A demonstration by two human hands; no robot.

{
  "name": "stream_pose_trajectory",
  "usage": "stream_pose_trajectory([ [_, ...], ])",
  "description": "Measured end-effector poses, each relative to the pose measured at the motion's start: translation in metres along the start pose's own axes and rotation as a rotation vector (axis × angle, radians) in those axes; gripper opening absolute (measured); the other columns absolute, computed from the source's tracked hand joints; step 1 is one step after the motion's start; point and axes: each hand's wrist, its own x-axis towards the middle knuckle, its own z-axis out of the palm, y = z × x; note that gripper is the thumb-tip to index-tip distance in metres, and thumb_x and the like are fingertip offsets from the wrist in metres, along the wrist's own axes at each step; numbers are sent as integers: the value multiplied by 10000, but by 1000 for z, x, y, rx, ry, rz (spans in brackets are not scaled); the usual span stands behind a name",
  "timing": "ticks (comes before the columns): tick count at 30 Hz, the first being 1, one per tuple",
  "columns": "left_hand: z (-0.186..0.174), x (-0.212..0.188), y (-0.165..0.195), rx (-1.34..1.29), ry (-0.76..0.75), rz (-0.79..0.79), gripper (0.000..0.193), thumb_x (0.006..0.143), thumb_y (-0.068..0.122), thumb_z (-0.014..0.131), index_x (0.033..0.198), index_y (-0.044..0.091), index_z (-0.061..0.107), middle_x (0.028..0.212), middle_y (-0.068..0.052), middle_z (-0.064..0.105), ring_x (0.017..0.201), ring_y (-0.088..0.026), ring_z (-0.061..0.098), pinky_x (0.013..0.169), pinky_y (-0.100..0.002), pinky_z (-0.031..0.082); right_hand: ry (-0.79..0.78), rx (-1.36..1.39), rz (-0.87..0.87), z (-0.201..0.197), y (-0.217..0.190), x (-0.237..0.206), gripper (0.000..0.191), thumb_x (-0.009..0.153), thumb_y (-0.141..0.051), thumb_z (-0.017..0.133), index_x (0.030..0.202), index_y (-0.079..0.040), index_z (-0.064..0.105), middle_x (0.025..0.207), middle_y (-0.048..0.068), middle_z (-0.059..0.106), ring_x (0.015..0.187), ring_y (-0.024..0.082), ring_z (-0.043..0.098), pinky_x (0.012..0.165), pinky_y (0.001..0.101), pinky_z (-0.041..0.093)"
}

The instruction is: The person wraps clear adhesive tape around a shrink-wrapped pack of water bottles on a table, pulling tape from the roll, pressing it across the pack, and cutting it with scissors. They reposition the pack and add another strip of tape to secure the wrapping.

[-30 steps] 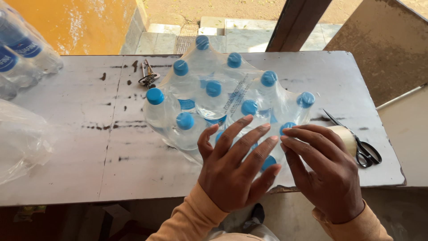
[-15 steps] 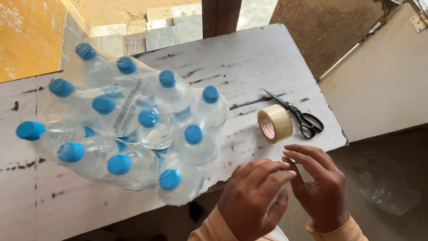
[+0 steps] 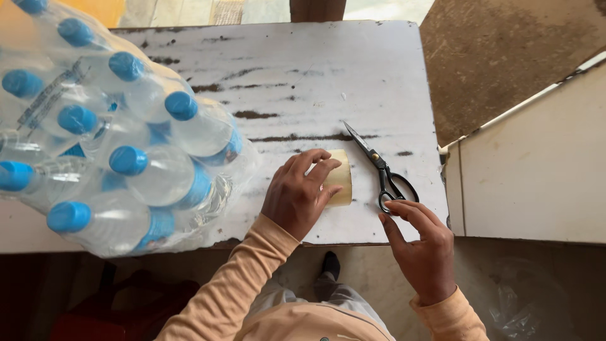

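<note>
My left hand (image 3: 298, 191) is wrapped over a roll of pale yellow tape (image 3: 341, 177) lying near the front edge of the worn white table (image 3: 315, 76). My right hand (image 3: 421, 246) hovers at the table's front right corner, fingers apart, its fingertips just below the handles of black scissors (image 3: 380, 168), which lie open-bladed right of the tape. A shrink-wrapped pack of water bottles with blue caps (image 3: 107, 139) fills the left side of the table, close to my left forearm.
A pale board or wall panel (image 3: 536, 164) stands right of the table, beyond a brown dirt floor (image 3: 505, 57). Under the table edge are my legs, a crumpled clear plastic bag (image 3: 524, 303) and a dark red object (image 3: 120, 309).
The view has swung right. Both hands left the bottle pack: my left hand moved onto the tape roll and my right hand went toward the scissors.
</note>
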Motion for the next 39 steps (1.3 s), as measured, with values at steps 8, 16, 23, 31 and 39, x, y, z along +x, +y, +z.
stream_pose_trajectory([
  [8,4,23,-1,80,-78,-90,469,781,183,851,1199,93,661,1202,-69,660,1101,-289,659,927,-401,545,-230,248,65,37,25,33,405,814,-146,847,1170,-27,695,1048,91,774,970,182,752,825,319,585],
  [16,3,34,-12,140,-116,-70,328,794,196,835,1076,80,713,1076,-44,708,1028,-274,675,885,-404,549,-316,377,153,58,24,38,350,863,-147,794,1160,6,693,1014,99,789,951,165,767,898,316,605],
  [23,2,37,-18,160,-94,-37,172,888,199,776,1017,98,723,1028,-17,711,972,-245,687,845,-396,548,-356,354,163,59,28,35,339,873,-150,788,1170,-17,694,1003,83,794,957,166,766,905,322,602],
  [31,4,36,-27,15,-164,-13,307,800,303,821,1014,99,736,1035,-41,710,962,-272,674,833,-401,547,-388,419,199,58,31,30,325,881,-133,772,1176,-22,692,1046,72,785,999,147,747,951,327,591],
  [39,9,39,-34,65,-284,-37,226,842,331,802,940,136,744,987,4,715,963,-242,684,840,-398,545,-393,436,234,59,36,26,331,871,-111,778,1184,-37,701,1038,65,787,993,143,740,953,324,592],
])
